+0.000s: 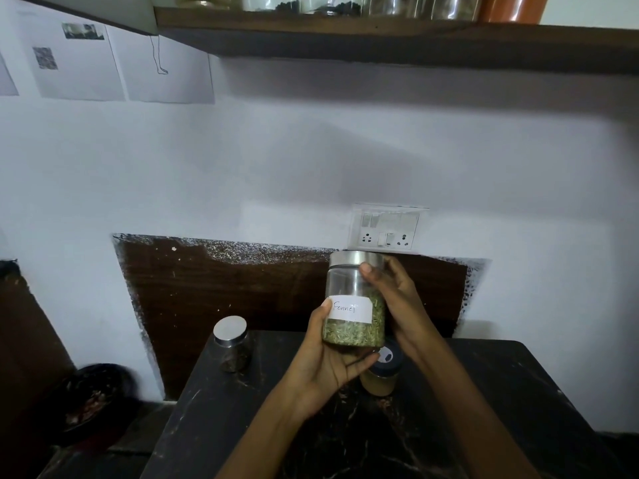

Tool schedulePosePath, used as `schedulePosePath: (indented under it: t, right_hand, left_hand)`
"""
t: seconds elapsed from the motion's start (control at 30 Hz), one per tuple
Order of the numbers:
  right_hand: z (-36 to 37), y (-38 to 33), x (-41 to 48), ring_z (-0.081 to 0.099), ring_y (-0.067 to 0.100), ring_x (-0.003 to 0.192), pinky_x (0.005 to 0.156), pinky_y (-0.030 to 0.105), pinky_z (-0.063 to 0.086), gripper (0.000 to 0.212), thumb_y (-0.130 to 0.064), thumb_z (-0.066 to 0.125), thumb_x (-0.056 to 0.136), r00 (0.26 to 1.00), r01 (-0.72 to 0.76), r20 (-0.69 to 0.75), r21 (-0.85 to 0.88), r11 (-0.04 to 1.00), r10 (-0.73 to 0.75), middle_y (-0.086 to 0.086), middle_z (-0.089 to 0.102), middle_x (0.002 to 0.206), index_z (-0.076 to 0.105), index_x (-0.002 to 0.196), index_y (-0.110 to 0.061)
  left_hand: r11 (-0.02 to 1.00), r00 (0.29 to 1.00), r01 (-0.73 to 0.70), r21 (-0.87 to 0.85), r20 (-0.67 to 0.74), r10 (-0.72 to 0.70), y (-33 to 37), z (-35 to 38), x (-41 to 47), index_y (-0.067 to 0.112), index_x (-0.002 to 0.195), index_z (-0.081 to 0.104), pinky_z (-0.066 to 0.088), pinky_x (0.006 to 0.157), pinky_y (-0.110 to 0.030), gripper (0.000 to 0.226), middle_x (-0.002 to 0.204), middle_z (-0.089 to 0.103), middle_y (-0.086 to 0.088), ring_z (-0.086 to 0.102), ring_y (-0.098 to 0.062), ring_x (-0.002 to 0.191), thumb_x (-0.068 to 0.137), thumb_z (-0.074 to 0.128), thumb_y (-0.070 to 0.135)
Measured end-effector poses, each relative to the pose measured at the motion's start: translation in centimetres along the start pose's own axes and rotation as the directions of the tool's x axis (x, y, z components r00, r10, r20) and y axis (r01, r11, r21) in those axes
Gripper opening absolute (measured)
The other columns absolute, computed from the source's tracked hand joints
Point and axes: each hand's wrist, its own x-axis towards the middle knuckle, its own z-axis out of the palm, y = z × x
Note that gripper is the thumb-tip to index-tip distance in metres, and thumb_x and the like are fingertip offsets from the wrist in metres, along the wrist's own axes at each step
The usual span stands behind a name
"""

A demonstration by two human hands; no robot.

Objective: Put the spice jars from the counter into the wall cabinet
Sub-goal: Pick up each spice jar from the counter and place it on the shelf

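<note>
A clear glass fennel jar (352, 292) with a steel lid and a white "Fennel" label is held upright above the black counter (484, 392). My left hand (328, 361) cups its base and lower left side. My right hand (394, 299) grips its right side, thumb near the lid. On the counter stand a dark spice jar (232, 344) with a steel lid at the left, and a yellow-powder jar (382, 371) with a dark lid, partly hidden behind the held jar. The wall cabinet's wooden shelf (380, 32) runs across the top, with several jars on it.
A switch and socket panel (385, 228) is on the wall just behind the held jar. Paper sheets (103, 63) are taped at the upper left. A dark bowl (90, 399) with scraps sits low at the left, beside the counter.
</note>
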Motion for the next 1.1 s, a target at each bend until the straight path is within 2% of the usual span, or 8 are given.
schedulePosePath:
  t: [0.2,0.37,0.53,0.63,0.77,0.87,0.97,1.1]
  right_hand:
    - [-0.4,-0.6,-0.1,0.063,0.027,0.109,0.091,0.042,0.051,0.080,-0.050,0.078,0.056,1.000,0.004,0.029,0.055,0.999,-0.006,0.009,0.064,0.120,0.052,0.125,-0.019]
    - [-1.0,-2.8,-0.5,0.048,0.028,0.127,0.106,0.050,0.038,0.078,-0.060,0.067,0.070,0.993,0.065,0.090,0.119,0.991,-0.076,0.011,0.053,0.135,0.045,0.135,-0.022]
    - [-1.2,-6.4,-1.3,0.059,0.008,0.110,0.080,0.024,0.052,0.069,-0.043,0.069,0.066,0.972,0.230,-0.014,-0.121,0.966,-0.233,-0.007,0.059,0.124,0.044,0.130,-0.036]
    - [-0.7,-8.6,-1.5,0.056,-0.012,0.101,0.071,0.010,0.051,0.086,-0.029,0.076,0.062,0.932,0.355,0.028,-0.262,0.897,-0.361,-0.026,0.050,0.117,0.031,0.133,-0.044]
    - [-0.6,-11.7,-0.1,0.045,-0.012,0.116,0.090,0.019,0.052,0.124,-0.020,0.084,0.053,0.862,0.485,0.103,-0.455,0.747,-0.497,-0.028,0.032,0.137,0.001,0.138,-0.056]
    - [-1.7,-15.5,1.7,0.051,0.001,0.118,0.088,0.023,0.054,0.132,-0.015,0.087,0.052,0.810,0.539,0.084,-0.496,0.681,-0.580,-0.009,0.033,0.145,-0.005,0.134,-0.062]
    - [-3.1,-19.3,3.3,0.052,0.001,0.113,0.078,0.019,0.055,0.136,-0.002,0.087,0.053,0.745,0.602,0.093,-0.520,0.606,-0.660,-0.008,0.030,0.144,-0.007,0.129,-0.064]
    - [-5.8,-23.3,5.1,0.049,0.000,0.115,0.072,0.009,0.050,0.143,0.000,0.087,0.053,0.697,0.630,0.132,-0.582,0.514,-0.704,-0.015,0.020,0.146,-0.017,0.127,-0.064]
  left_hand:
    - [0.996,0.995,-0.080,-0.030,0.061,0.081,0.5,0.7,-0.1,0.014,0.124,0.055,0.052,0.090,-0.042,0.052,0.120,0.064,-0.017,0.060,-0.030,0.112,0.082,0.051,0.044]
    - [0.989,0.979,-0.140,-0.047,0.143,0.145,2.5,2.4,0.1,0.011,0.125,0.056,0.054,0.086,-0.044,0.047,0.126,0.060,-0.018,0.057,-0.031,0.115,0.087,0.052,0.040]
    - [0.979,0.955,-0.204,-0.020,0.215,0.203,5.4,5.2,1.1,0.010,0.127,0.055,0.055,0.085,-0.043,0.061,0.128,0.058,-0.019,0.057,-0.032,0.116,0.074,0.069,0.036]
    - [0.963,0.935,-0.260,0.071,0.267,0.233,7.5,7.9,1.5,0.007,0.126,0.056,0.055,0.088,-0.039,0.049,0.124,0.061,-0.020,0.061,-0.029,0.111,0.086,0.057,0.035]
    - [0.909,0.895,-0.365,0.200,0.343,0.284,10.8,12.3,2.5,0.007,0.122,0.059,0.058,0.071,-0.034,0.045,0.115,0.066,-0.017,0.068,-0.027,0.096,0.086,0.052,0.034]
    - [0.839,0.857,-0.463,0.286,0.384,0.343,13.4,15.6,3.3,0.011,0.134,0.046,0.055,0.083,-0.044,0.056,0.128,0.058,-0.018,0.060,-0.034,0.113,0.085,0.059,0.036]
    - [0.703,0.825,-0.547,0.454,0.435,0.361,15.9,18.8,3.3,0.024,0.129,0.049,0.054,0.089,-0.045,0.047,0.126,0.060,-0.007,0.058,-0.026,0.116,0.088,0.057,0.043]
    - [0.343,0.731,-0.677,0.651,0.540,0.417,18.6,23.1,3.7,0.035,0.118,0.055,0.052,0.088,-0.026,0.029,0.115,0.062,0.012,0.057,0.001,0.106,0.090,0.052,0.042]
